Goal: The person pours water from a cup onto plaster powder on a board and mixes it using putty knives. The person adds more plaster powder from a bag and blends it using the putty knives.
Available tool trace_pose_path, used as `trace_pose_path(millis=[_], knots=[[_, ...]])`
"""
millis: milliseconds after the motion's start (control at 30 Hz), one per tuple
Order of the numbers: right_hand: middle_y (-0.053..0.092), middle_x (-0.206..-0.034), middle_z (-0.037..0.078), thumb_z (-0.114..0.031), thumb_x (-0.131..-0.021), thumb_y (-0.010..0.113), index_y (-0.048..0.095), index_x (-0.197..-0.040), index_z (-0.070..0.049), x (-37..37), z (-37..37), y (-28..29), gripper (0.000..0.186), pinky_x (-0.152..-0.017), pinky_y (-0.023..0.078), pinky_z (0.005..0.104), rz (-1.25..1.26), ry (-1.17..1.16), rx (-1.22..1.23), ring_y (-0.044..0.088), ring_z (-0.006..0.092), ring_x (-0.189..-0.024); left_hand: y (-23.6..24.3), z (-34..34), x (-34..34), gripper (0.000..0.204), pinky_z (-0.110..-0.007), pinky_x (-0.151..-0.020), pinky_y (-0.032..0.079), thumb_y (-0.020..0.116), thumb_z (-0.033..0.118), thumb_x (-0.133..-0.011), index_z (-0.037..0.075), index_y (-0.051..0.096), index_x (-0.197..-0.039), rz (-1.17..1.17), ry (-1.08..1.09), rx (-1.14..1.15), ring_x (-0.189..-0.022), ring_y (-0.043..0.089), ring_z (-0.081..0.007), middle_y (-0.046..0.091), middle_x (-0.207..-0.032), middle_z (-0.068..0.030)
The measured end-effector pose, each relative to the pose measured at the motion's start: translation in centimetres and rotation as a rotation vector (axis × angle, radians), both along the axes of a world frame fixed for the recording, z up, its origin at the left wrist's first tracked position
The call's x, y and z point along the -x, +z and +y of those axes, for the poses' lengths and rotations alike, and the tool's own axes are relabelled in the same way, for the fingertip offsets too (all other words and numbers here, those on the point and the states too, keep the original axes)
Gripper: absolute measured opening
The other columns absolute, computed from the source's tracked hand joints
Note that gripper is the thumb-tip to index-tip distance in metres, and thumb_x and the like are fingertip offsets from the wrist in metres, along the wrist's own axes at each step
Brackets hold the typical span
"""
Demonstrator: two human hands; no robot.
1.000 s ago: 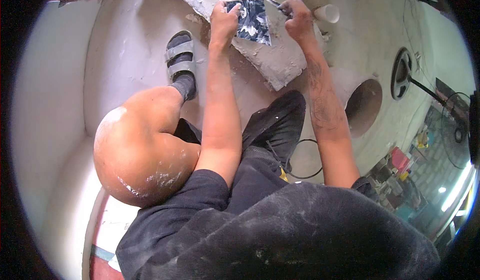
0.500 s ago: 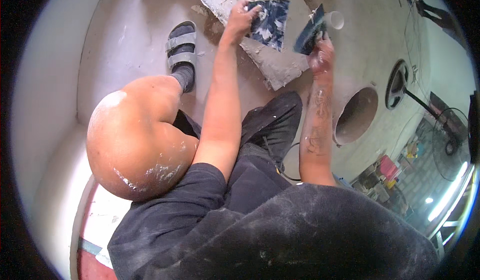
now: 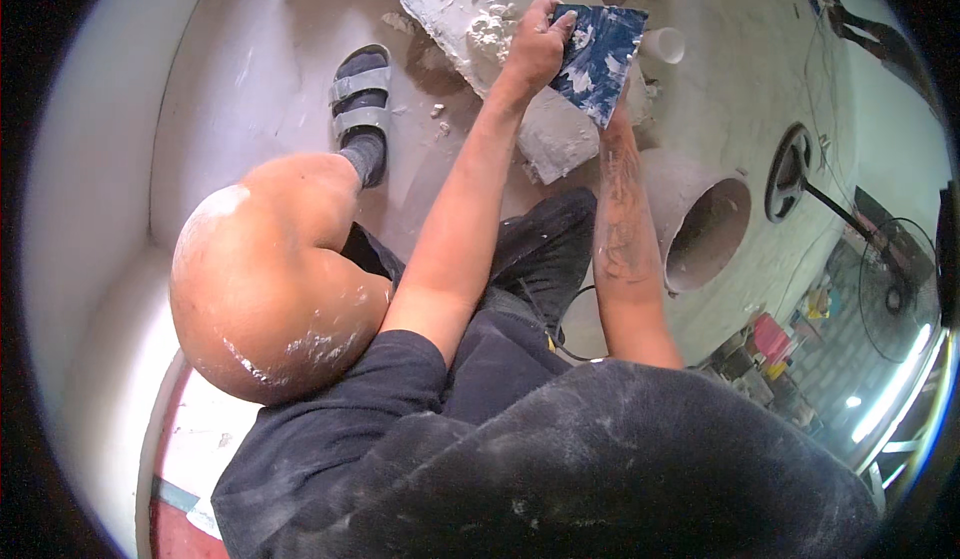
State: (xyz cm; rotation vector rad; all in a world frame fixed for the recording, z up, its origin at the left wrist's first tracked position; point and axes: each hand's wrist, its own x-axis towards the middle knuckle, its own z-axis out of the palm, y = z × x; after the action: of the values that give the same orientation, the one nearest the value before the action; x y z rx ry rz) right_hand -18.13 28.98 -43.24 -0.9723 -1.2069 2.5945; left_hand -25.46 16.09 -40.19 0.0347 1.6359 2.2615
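Note:
My left hand point(image 3: 537, 44) grips one edge of a flat, dark blue putty spreader point(image 3: 601, 54), its face streaked with white putty. The spreader is raised over the right part of a putty-smeared board point(image 3: 565, 134) on the floor. My right hand point(image 3: 617, 119) is mostly hidden behind that spreader, only the wrist end showing. A second blue spreader, seen in the right hand half a second ago, is now out of sight behind the first. A lump of wet white putty point(image 3: 490, 34) sits on the board beside my left hand.
A white cup-like piece point(image 3: 668, 45) stands right of the spreader. Nearer lies a wide cylinder point(image 3: 665, 194) with its open end showing. A standing fan point(image 3: 895, 284) with a round base point(image 3: 790, 172) is at the right. My sandalled foot point(image 3: 362, 89) is left of the board.
My left hand has moved right with its spreader, uncovering the putty lump. The two hands have come together, and the left spreader now covers the right hand and the second spreader.

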Motion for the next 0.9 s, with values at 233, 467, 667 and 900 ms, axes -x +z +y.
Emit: trace_pose_path(millis=[233, 467, 667, 900], knots=[[0.06, -0.11, 0.011, -0.02, -0.091, 0.051, 0.052, -0.118, -0.001, -2.1, 1.8, 5.9, 0.034, -0.084, 0.051, 0.0397, -0.037, -0.145, -0.077, 0.061, 0.0254, -0.095, -2.2, -3.4, 2.6, 0.022, -0.03, -0.074, 0.045, 0.059, 0.014, -0.088, -0.003, 0.056, -0.1, -0.002, 0.172, 0.015, -0.079, 0.056, -0.0168, 0.063, -0.087, -0.0123], [0.061, -0.101, 0.009, 0.004, -0.082, 0.059, 0.055, -0.112, 0.001, -4.7, -0.5, 11.1, 0.03, -0.08, 0.048, 0.0286, 0.137, 0.059, -1.005, 0.06, 0.0188, -0.091, -2.0, -5.1, 2.7, 0.025, -0.034, -0.072, 0.046, 0.062, 0.018, -0.085, -0.005, 0.058, -0.096, -0.071, 0.172, 0.279, -0.077, 0.061, -0.0242, 0.065, -0.085, -0.0164], [0.056, -0.103, 0.009, 0.001, -0.08, 0.064, 0.049, -0.11, -0.001, -5.1, -3.2, 9.0, 0.034, -0.081, 0.046, 0.0286, 0.139, -0.252, -1.097, 0.055, 0.0161, -0.089, -0.6, -3.3, 0.9, 0.026, -0.039, -0.077, 0.047, 0.061, 0.018, -0.083, -0.003, 0.056, -0.096, -0.022, 0.204, 0.452, -0.087, 0.063, -0.0339, 0.064, -0.089, -0.0229], [0.046, -0.119, 0.024, 0.0, -0.082, 0.063, 0.048, -0.119, 0.007, -5.0, -3.5, 8.5, 0.04, -0.091, 0.045, 0.0326, 0.004, -0.101, -1.496, 0.055, 0.0252, -0.101, -0.6, -3.1, 0.7, 0.023, -0.04, -0.074, 0.048, 0.06, 0.017, -0.083, -0.003, 0.055, -0.094, -0.015, 0.272, 0.497, -0.082, 0.063, -0.0363, 0.064, -0.084, -0.0233]])
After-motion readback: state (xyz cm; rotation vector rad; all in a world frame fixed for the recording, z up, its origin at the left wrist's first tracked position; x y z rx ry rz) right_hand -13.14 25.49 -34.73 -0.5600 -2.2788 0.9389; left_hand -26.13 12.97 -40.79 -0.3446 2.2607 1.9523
